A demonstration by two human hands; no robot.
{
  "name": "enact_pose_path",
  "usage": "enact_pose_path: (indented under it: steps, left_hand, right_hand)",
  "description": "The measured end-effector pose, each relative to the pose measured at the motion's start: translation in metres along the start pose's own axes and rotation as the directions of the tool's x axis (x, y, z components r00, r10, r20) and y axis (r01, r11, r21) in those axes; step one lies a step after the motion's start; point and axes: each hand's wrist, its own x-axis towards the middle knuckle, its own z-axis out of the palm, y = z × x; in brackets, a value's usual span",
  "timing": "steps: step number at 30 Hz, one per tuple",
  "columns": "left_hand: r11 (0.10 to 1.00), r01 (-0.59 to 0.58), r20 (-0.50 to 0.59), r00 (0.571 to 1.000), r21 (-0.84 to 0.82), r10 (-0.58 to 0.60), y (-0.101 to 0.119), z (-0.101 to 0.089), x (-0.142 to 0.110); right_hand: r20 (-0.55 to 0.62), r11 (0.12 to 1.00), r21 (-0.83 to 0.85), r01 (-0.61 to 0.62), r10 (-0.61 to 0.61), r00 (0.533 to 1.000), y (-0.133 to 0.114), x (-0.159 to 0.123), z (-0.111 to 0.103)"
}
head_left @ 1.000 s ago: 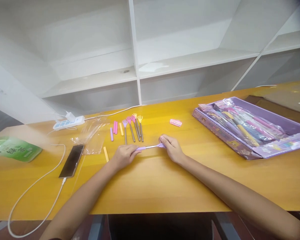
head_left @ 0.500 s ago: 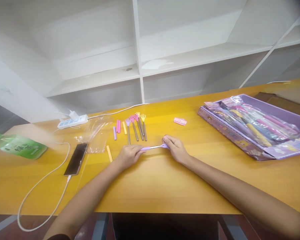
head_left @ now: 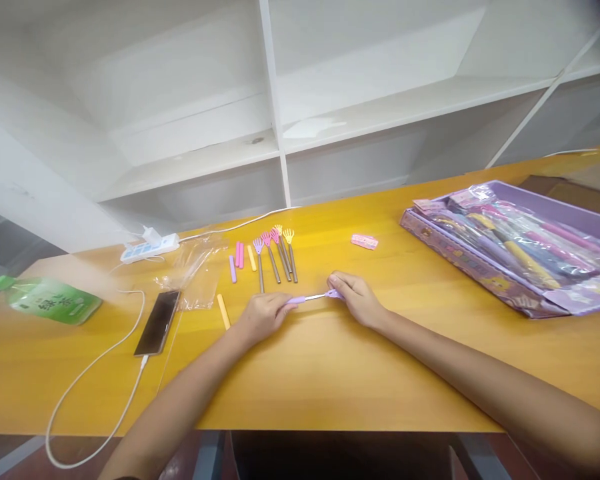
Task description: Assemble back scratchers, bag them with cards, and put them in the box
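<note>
Between my hands a small purple back scratcher (head_left: 314, 297) with a metal shaft is held level above the table. My left hand (head_left: 264, 316) is closed round its purple handle. My right hand (head_left: 356, 297) pinches the purple claw head, whose tip is partly covered by the fingers. Just beyond my left hand lie several claw-headed rods, among them a purple one (head_left: 259, 257), a pink one (head_left: 269, 252) and a yellow one (head_left: 290, 250). Left of these are loose tubes: purple (head_left: 233, 269), pink (head_left: 239, 255) and yellow (head_left: 251, 259). Another yellow tube (head_left: 223, 311) lies beside my left wrist.
At right, a purple display box (head_left: 460, 260) holds several wrapped items. A pink card (head_left: 365, 241) lies on the yellow table (head_left: 340, 380). To the left are a clear plastic bag (head_left: 200, 273), a phone (head_left: 157, 323) on a cable, a power strip (head_left: 150, 248) and a green bottle (head_left: 50, 298).
The view has shifted slightly, so most things on the table appear a little further right. Both hands keep their hold on the purple back scratcher, with hardly any change in pose.
</note>
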Motion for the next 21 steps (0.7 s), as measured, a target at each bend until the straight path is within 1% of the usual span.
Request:
enact_pose_path:
  steps: [9,12,14,16,19,21]
  left_hand:
    - [1.000,0.006,0.003,1.000,0.015,-0.006,0.004,0.000,0.002]
    - [1.000,0.004,0.016,1.000,0.024,-0.004,0.006,-0.002,0.005]
    - [0.998,-0.008,0.027,1.000,0.063,0.006,0.004,-0.007,0.009]
    - [0.989,-0.034,0.051,0.998,0.147,0.027,0.001,-0.012,0.013]
    - [0.960,-0.087,0.096,0.993,0.266,0.063,-0.003,-0.016,0.018]
    - [0.946,-0.128,0.133,0.987,0.298,0.091,-0.002,-0.016,0.019]
  right_hand:
    - [0.018,1.000,0.000,-0.016,0.016,1.000,0.001,0.000,-0.001]
    - [0.006,1.000,-0.012,-0.015,0.015,1.000,-0.002,0.003,-0.003]
    - [-0.001,0.999,-0.032,-0.009,0.009,1.000,-0.004,0.005,-0.003]
    - [0.049,0.999,-0.052,-0.004,0.007,0.999,-0.004,0.008,-0.003]
    - [0.189,0.995,-0.098,0.008,0.011,0.982,-0.002,0.012,-0.004]
    - [0.251,0.987,-0.151,0.061,-0.021,0.968,-0.002,0.012,-0.006]
